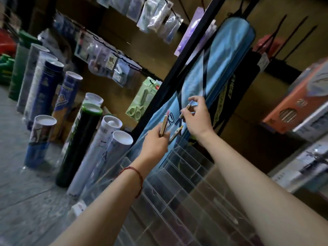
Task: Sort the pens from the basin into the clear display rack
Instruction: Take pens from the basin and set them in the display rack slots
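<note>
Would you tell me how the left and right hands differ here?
The left hand grips two pens; the right hand pinches one pen higher up. A red string circles the left wrist; the right wrist is bare. Both hold pens by the clear rack.

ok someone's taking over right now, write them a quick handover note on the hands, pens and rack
Left hand grips a few pens, held up over the far end of the clear rack.
Right hand pinches one pen beside them.
Basin out of view.
Done: no pens visible in the rack's slots.
Left: slot the held pens, then the rest.
</note>
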A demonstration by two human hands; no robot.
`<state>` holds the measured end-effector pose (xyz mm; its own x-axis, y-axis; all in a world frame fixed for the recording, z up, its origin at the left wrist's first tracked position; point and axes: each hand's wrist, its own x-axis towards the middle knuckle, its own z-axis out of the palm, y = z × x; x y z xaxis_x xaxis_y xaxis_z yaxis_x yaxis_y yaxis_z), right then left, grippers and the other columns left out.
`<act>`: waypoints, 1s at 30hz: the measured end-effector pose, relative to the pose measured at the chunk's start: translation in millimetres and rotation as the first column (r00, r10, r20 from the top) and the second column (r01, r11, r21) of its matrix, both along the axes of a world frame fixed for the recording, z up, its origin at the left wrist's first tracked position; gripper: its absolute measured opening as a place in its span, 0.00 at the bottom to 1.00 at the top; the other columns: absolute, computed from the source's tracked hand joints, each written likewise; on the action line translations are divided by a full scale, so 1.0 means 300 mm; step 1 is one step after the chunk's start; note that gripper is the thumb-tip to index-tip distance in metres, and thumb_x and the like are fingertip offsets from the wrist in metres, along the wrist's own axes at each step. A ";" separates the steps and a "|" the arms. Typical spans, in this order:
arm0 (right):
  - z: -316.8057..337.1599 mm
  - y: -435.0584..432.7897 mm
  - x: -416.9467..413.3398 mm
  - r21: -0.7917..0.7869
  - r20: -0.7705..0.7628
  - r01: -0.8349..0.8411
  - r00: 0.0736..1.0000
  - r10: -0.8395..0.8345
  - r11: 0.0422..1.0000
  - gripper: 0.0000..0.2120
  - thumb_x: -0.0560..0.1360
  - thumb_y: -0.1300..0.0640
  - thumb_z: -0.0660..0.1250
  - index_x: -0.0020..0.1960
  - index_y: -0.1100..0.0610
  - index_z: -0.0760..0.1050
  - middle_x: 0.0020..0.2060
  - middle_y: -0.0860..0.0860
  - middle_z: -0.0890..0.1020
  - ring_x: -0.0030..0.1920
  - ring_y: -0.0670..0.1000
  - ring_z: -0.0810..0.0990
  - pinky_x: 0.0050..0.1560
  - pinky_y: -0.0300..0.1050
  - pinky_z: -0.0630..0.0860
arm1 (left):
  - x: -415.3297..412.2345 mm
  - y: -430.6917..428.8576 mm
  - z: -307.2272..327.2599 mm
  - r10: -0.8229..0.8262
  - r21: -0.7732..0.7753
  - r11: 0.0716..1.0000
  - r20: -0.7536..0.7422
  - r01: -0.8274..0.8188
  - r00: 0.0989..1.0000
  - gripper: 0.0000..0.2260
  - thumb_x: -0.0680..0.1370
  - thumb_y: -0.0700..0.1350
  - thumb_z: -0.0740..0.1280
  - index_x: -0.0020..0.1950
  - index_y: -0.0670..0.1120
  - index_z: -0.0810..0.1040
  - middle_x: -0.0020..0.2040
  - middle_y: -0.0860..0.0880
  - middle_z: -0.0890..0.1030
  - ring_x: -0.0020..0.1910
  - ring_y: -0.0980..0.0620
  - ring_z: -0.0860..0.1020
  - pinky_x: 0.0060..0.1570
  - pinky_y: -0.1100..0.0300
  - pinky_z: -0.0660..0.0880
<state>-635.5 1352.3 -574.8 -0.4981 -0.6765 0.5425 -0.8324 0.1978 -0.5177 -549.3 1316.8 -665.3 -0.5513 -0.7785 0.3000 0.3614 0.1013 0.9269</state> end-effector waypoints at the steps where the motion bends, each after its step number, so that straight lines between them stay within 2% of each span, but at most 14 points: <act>1: -0.015 -0.005 -0.004 0.045 0.015 -0.005 1.000 0.005 0.999 0.12 0.77 0.63 0.61 0.55 0.49 0.65 0.46 0.59 0.79 0.44 0.58 0.78 0.42 0.47 0.76 | 0.000 -0.001 0.003 -0.005 -0.010 1.000 0.014 0.005 1.000 0.13 0.80 0.41 0.58 0.40 0.58 0.67 0.37 0.56 0.70 0.31 0.53 0.69 0.35 0.58 0.74; 3: -0.039 0.001 -0.012 0.104 0.013 -0.002 1.000 0.001 0.995 0.11 0.77 0.62 0.62 0.55 0.49 0.67 0.46 0.60 0.80 0.45 0.58 0.79 0.47 0.53 0.76 | 0.000 -0.003 0.003 -0.016 0.008 1.000 0.020 0.016 1.000 0.08 0.80 0.41 0.58 0.45 0.53 0.69 0.36 0.52 0.70 0.31 0.54 0.69 0.33 0.61 0.72; 5: -0.053 0.016 -0.015 0.125 0.011 -0.004 1.000 0.003 0.992 0.09 0.77 0.61 0.62 0.55 0.51 0.70 0.46 0.60 0.80 0.45 0.58 0.79 0.48 0.53 0.77 | 0.005 -0.001 -0.005 -0.022 0.025 0.999 0.038 0.021 0.999 0.04 0.80 0.40 0.58 0.50 0.49 0.70 0.34 0.52 0.69 0.31 0.55 0.69 0.33 0.63 0.72; 8: -0.068 0.029 -0.015 0.131 0.033 -0.009 0.999 0.005 0.991 0.09 0.78 0.60 0.59 0.57 0.53 0.72 0.45 0.58 0.80 0.45 0.59 0.79 0.49 0.57 0.78 | 0.008 -0.002 -0.021 -0.029 0.019 0.999 0.070 0.028 0.997 0.07 0.80 0.41 0.58 0.55 0.47 0.72 0.33 0.52 0.69 0.31 0.55 0.69 0.32 0.64 0.71; 12: -0.069 0.026 -0.012 0.146 0.023 0.008 1.000 -0.012 0.989 0.07 0.79 0.60 0.58 0.54 0.52 0.71 0.38 0.53 0.78 0.40 0.54 0.77 0.47 0.57 0.78 | 0.023 -0.011 -0.022 -0.051 0.040 0.998 0.075 0.048 0.996 0.05 0.80 0.40 0.58 0.49 0.49 0.70 0.31 0.51 0.67 0.29 0.55 0.67 0.29 0.65 0.68; 16: -0.063 0.020 -0.011 0.214 -0.029 0.036 0.999 -0.030 0.976 0.06 0.80 0.59 0.56 0.55 0.53 0.70 0.37 0.53 0.76 0.36 0.51 0.73 0.37 0.46 0.73 | 0.021 -0.019 -0.021 -0.065 0.018 0.998 0.108 0.063 0.992 0.05 0.80 0.41 0.58 0.45 0.47 0.70 0.32 0.51 0.67 0.29 0.55 0.66 0.29 0.66 0.67; 18: -0.061 0.016 -0.005 0.227 -0.028 0.033 0.999 -0.028 0.973 0.05 0.80 0.59 0.56 0.53 0.53 0.69 0.35 0.53 0.75 0.34 0.50 0.71 0.34 0.45 0.71 | 0.019 -0.019 -0.025 -0.068 0.026 0.998 0.113 0.065 0.991 0.05 0.80 0.41 0.58 0.45 0.46 0.70 0.32 0.50 0.67 0.29 0.55 0.67 0.30 0.66 0.67; 20: -0.063 0.014 -0.001 0.198 0.044 0.007 0.999 -0.017 0.980 0.04 0.79 0.59 0.57 0.53 0.53 0.68 0.35 0.55 0.75 0.36 0.53 0.73 0.37 0.52 0.76 | 0.018 -0.020 -0.031 -0.077 0.049 0.996 0.102 0.072 0.992 0.04 0.80 0.41 0.57 0.47 0.47 0.71 0.32 0.50 0.67 0.29 0.55 0.67 0.31 0.64 0.68; 23: -0.076 0.022 0.002 0.148 0.110 -0.013 0.994 -0.004 0.989 0.05 0.79 0.59 0.58 0.53 0.52 0.68 0.38 0.59 0.75 0.38 0.56 0.73 0.44 0.59 0.78 | 0.018 -0.024 -0.041 -0.091 0.048 0.995 0.101 0.086 0.991 0.10 0.80 0.42 0.57 0.42 0.54 0.68 0.32 0.50 0.67 0.28 0.54 0.67 0.32 0.64 0.68; 26: -0.089 0.033 0.003 0.145 0.099 -0.022 0.995 0.007 0.989 0.05 0.79 0.57 0.58 0.53 0.49 0.67 0.42 0.64 0.76 0.43 0.64 0.76 0.47 0.66 0.77 | 0.019 -0.027 -0.041 -0.100 0.048 0.994 0.089 0.096 0.991 0.04 0.80 0.42 0.57 0.49 0.50 0.69 0.34 0.50 0.68 0.29 0.54 0.68 0.31 0.64 0.67; 28: -0.089 0.036 0.002 0.167 0.079 -0.025 0.997 0.012 0.986 0.04 0.79 0.57 0.57 0.52 0.49 0.66 0.43 0.65 0.76 0.45 0.64 0.77 0.47 0.68 0.76 | 0.019 -0.031 -0.045 -0.092 0.025 0.996 0.102 0.090 0.990 0.04 0.80 0.42 0.57 0.52 0.47 0.71 0.40 0.47 0.74 0.29 0.54 0.69 0.31 0.64 0.68; 29: -0.086 0.037 0.002 0.176 0.072 -0.027 0.997 0.014 0.984 0.04 0.79 0.57 0.58 0.52 0.49 0.67 0.42 0.63 0.76 0.44 0.63 0.77 0.47 0.68 0.75 | 0.017 -0.033 -0.048 -0.089 0.013 0.996 0.115 0.088 0.989 0.05 0.80 0.42 0.58 0.51 0.47 0.72 0.48 0.44 0.76 0.29 0.54 0.69 0.31 0.63 0.69; 30: -0.081 0.039 0.005 0.179 0.075 -0.026 0.997 0.013 0.983 0.03 0.79 0.57 0.58 0.50 0.49 0.67 0.42 0.62 0.75 0.43 0.61 0.77 0.47 0.68 0.75 | 0.016 -0.036 -0.049 -0.082 0.003 0.997 0.125 0.082 0.989 0.06 0.80 0.42 0.58 0.47 0.50 0.72 0.60 0.43 0.75 0.29 0.54 0.70 0.32 0.62 0.71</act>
<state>-634.1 1364.0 -599.1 -0.5178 -0.7699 0.3732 -0.7980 0.2773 -0.5351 -544.5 1306.2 -680.0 -0.6465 -0.7286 0.2263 0.2504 0.0776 0.9650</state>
